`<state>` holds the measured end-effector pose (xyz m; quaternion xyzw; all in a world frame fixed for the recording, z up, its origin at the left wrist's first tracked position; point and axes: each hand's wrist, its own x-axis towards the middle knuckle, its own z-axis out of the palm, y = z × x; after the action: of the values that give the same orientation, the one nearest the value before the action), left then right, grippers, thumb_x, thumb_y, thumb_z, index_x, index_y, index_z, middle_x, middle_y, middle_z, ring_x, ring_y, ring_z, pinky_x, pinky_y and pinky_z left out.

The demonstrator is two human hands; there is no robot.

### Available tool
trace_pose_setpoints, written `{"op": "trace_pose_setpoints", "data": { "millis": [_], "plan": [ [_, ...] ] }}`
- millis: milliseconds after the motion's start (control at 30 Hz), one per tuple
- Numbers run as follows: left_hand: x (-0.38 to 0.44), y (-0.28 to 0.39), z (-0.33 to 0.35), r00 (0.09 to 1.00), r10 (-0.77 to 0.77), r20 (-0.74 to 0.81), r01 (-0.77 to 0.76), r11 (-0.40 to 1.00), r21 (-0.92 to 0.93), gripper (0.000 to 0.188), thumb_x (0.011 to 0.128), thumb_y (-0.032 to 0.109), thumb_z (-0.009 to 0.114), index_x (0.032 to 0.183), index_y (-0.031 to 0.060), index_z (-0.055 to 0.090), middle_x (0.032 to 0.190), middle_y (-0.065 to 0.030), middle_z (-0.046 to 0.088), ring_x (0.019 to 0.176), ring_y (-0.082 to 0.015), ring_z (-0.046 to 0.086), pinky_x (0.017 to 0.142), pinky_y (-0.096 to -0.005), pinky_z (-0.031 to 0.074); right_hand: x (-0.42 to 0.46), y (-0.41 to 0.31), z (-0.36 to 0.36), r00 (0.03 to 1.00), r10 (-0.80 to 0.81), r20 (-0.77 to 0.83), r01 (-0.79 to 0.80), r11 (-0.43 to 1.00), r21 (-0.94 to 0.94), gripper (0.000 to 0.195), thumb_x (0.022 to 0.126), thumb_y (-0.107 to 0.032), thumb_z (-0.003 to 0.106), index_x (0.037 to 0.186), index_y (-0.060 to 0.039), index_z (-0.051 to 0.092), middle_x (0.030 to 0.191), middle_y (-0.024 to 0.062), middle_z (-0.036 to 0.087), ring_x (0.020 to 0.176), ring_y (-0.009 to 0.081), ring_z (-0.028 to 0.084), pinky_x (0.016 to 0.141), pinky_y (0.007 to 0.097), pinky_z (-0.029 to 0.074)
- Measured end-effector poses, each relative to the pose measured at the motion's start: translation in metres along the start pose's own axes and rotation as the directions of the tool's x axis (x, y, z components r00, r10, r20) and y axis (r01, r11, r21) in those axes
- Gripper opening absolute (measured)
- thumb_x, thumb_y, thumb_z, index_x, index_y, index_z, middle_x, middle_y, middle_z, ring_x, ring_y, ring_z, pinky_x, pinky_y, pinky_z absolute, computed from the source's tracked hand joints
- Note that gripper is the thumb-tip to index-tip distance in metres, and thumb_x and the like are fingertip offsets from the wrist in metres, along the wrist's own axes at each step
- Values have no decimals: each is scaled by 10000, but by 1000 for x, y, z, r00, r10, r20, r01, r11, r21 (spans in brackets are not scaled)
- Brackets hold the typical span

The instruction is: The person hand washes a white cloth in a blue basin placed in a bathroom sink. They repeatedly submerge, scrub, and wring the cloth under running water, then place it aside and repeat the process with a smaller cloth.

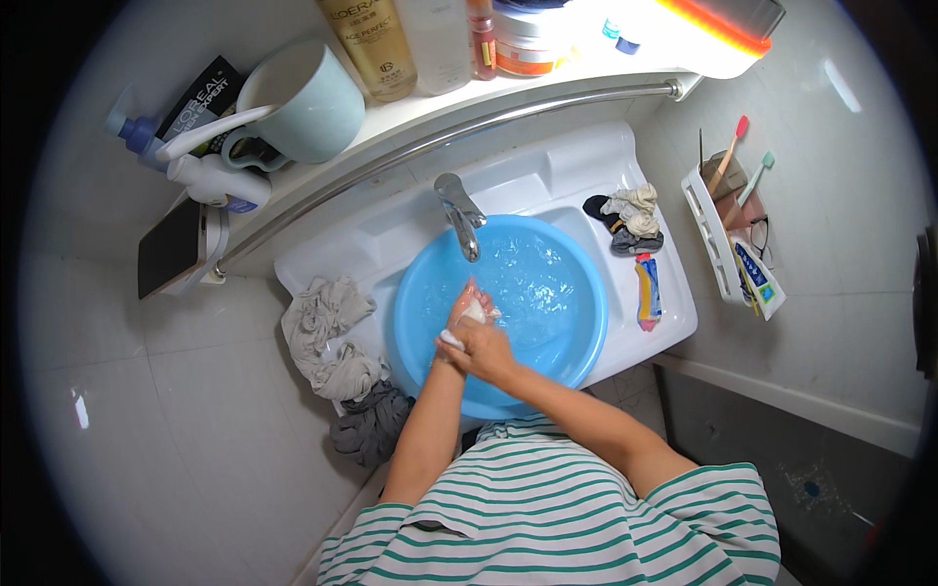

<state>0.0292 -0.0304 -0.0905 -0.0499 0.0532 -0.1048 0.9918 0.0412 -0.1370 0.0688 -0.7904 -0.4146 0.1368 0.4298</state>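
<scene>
Over a light-blue plastic basin (597, 315) of water (527, 271), my two hands work close together. A small wet white cloth (475, 311), perhaps a sock, is bunched between them. My left hand (462, 304) is turned palm up, its fingers around the cloth and pointing toward the faucet. Lying across the left wrist and the cloth's lower end, my right hand (484, 350) is closed on it and slightly blurred. The chrome faucet (462, 220) reaches over the basin's rim just beyond my fingertips.
Grey garments (330, 315) and a dark grey one (374, 425) lie on the white sink's (674, 315) left. Rolled socks (634, 216) and a colourful packet (648, 293) sit right. A metal rail (469, 132) and a shelf with a mug (315, 110) run behind; a toothbrush holder (711, 234) hangs right.
</scene>
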Motion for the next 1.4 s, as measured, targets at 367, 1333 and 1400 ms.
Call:
{"op": "trace_pose_setpoints", "data": {
  "millis": [367,1333,1400],
  "plan": [
    [-10,22,-7,999,-7,-52,13,993,115,320,902,353,418,662,153,485,748,-23,574,684,-180,537,576,-348,447,3,12,9,993,-61,-106,58,998,-29,303,822,-340,515,697,-69,567,690,153,579,602,347,557,494,431,424],
    [4,4,17,993,33,-109,-25,997,79,358,902,401,386,854,81,541,713,-58,566,659,-209,551,660,-357,461,21,31,-4,964,-152,-217,146,988,-43,202,792,-255,552,665,-99,532,628,99,565,568,285,572,447,383,431],
    [-1,8,7,969,83,-235,-50,988,143,337,905,389,378,831,97,530,729,-50,574,684,-205,558,663,-355,462,26,45,6,969,-114,-219,94,991,-100,217,803,-265,537,668,-96,537,642,104,576,558,295,571,454,394,432]
  ]
}}
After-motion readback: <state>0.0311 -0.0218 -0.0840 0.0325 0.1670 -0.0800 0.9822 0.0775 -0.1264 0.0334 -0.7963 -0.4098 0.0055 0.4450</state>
